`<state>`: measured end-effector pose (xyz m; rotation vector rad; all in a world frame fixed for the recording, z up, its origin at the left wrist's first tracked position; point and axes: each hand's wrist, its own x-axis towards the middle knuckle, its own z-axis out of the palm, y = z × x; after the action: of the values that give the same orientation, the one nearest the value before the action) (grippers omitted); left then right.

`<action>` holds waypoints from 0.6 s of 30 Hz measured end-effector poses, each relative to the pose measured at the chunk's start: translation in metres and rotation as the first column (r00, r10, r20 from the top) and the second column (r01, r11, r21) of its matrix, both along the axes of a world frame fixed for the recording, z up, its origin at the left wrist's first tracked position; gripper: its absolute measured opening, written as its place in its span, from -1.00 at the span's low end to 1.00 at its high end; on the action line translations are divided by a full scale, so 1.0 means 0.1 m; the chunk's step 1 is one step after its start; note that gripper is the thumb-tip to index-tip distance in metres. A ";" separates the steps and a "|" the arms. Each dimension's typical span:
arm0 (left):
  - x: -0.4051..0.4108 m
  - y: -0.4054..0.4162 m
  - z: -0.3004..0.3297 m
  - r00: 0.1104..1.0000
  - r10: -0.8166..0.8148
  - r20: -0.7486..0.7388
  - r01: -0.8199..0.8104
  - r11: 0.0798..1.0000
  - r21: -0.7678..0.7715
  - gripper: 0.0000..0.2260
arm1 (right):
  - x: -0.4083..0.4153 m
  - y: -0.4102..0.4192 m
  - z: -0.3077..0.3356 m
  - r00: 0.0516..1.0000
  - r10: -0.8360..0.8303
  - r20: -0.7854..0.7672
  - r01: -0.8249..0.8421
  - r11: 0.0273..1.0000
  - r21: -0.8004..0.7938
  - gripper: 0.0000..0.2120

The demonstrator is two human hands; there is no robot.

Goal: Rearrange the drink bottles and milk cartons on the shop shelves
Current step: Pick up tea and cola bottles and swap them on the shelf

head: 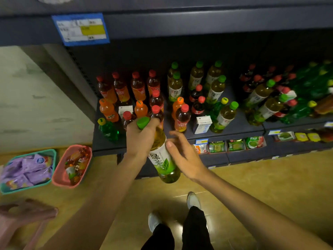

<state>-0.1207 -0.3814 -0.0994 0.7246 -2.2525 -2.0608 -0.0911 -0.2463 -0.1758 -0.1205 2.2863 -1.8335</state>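
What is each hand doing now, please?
Left hand: grips the green tea bottle near its neck.
Right hand: open, fingers beside the bottle's label.

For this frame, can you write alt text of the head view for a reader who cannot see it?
The left hand grips a green tea bottle by its neck before a shelf crowded with mixed drink bottles and a milk carton; the right hand is open beside it.

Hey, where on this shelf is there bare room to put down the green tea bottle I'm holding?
Bare shelf shows along the front edge, right of the milk carton, and a narrower strip between carton and green tea bottle. The left block around the orange bottles is crowded.
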 end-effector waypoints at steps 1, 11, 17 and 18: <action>0.00 0.06 0.02 1.000 -0.013 -0.003 0.013 1.000 0.012 -0.92 | 0.04 0.04 0.03 1.000 -0.007 0.013 0.007 1.000 0.000 -0.49; 0.06 0.56 0.10 0.996 -0.081 0.049 0.077 0.994 0.082 -0.81 | 0.32 0.32 0.10 0.994 -0.106 -0.019 0.108 0.982 0.155 -0.33; 0.05 0.66 -0.09 0.986 -0.159 0.043 0.156 0.985 0.078 -0.75 | 0.41 0.36 0.03 0.982 -0.187 -0.019 0.187 0.960 0.206 -0.33; 0.05 0.67 -0.11 0.983 -0.176 0.052 0.172 0.982 0.074 -0.74 | 0.43 0.36 0.01 0.980 -0.199 -0.019 0.199 0.957 0.213 -0.33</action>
<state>-0.1157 -0.3149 -0.1102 0.6187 -2.3652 -2.2322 -0.0486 -0.2101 -0.1747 0.1515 2.5578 -1.6545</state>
